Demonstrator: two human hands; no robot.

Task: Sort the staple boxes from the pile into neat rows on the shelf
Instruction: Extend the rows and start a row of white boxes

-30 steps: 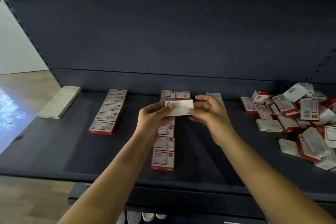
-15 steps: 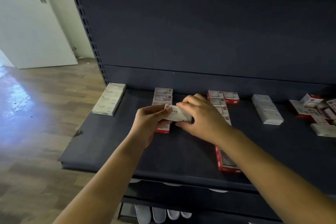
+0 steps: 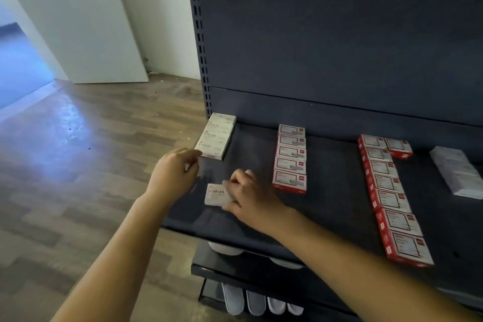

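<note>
- Right hand (image 3: 248,195): I see the fingers curled over the right end of a white staple box (image 3: 216,194); thumb at the near edge, fingertips on top. Box lies flat on the dark shelf (image 3: 334,206), near the front left corner, "STAPLES" print facing up.
- Left hand (image 3: 173,175): fingers loosely curled, tips just beside the near end of the white row (image 3: 216,137). Something small and pale shows between thumb and fingers; I can't tell what it is or whether it's gripped.
- Held box sits in front of the white row, with a gap of bare shelf between them, roughly in line with it.
- White row: four boxes laid end to end along the shelf's left edge, running front to back.
- Short red row (image 3: 290,158): five red-and-white boxes, mid-shelf, right of the right hand, not touching it.
- Long red row (image 3: 389,198): runs from the back panel almost to the front lip; one extra red box (image 3: 398,148) sits beside it at the back.
- Another white stack (image 3: 458,172) at the far right, partly cut off by the frame edge.
- Pale slippers (image 3: 258,302) on the lower tier under the shelf.
- Wood floor (image 3: 78,151) and a white door (image 3: 86,21) to the left.
</note>
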